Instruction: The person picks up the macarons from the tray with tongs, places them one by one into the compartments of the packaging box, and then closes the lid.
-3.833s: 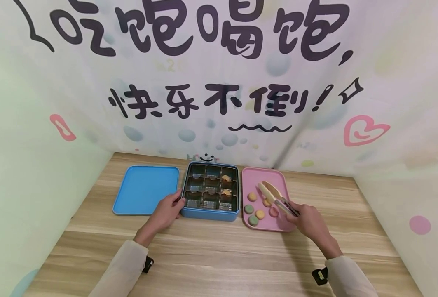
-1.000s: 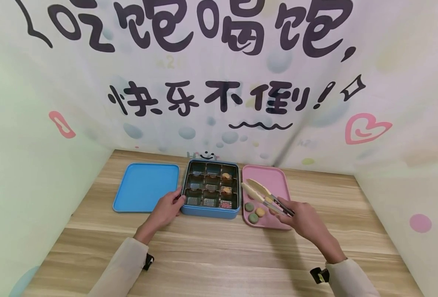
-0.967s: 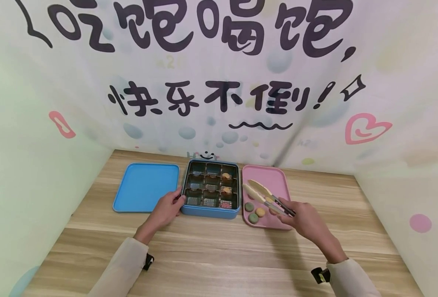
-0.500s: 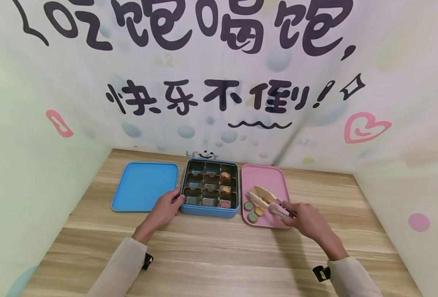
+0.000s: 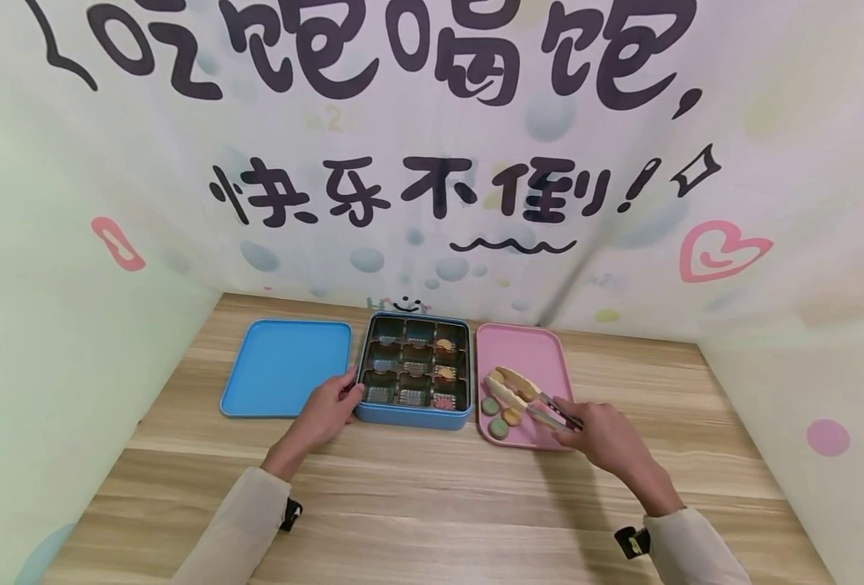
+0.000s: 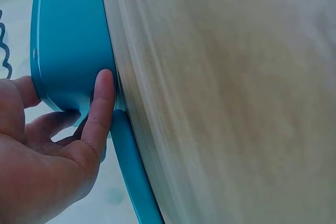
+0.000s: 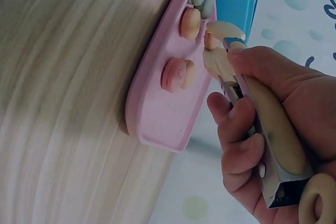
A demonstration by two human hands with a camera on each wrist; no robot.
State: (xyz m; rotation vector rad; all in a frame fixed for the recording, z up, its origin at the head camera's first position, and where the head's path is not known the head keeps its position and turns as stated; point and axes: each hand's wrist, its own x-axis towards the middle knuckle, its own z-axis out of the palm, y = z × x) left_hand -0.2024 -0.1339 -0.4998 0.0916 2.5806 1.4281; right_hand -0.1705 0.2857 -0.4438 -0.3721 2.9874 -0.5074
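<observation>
My left hand [image 5: 327, 413] grips the near left corner of a blue box [image 5: 411, 418], thumb at the rim [image 6: 35, 51] and fingers against the side. The box has a dark insert with nine-type square compartments in rows; its right column holds two orange macarons [image 5: 445, 373] and a pink macaron [image 5: 443, 403]. My right hand [image 5: 607, 439] holds tongs [image 7: 278, 129] over a pink tray [image 5: 530, 345]. Their tips stand around a yellowish macaron [image 7: 211, 40]. Also on the tray lie green macarons [image 5: 498, 428], a yellow macaron [image 7: 190, 23] and a pink macaron [image 7: 174, 75].
A blue lid [image 5: 288, 366] lies on the wooden table [image 5: 417, 504], left of the box. A printed backdrop [image 5: 402, 268] rises right behind these things, and pale side walls close off both ends.
A pink macaron now sits in the box's front right compartment. The tongs, near the tray's left edge a second ago, have come down around a macaron. My left hand stays put.
</observation>
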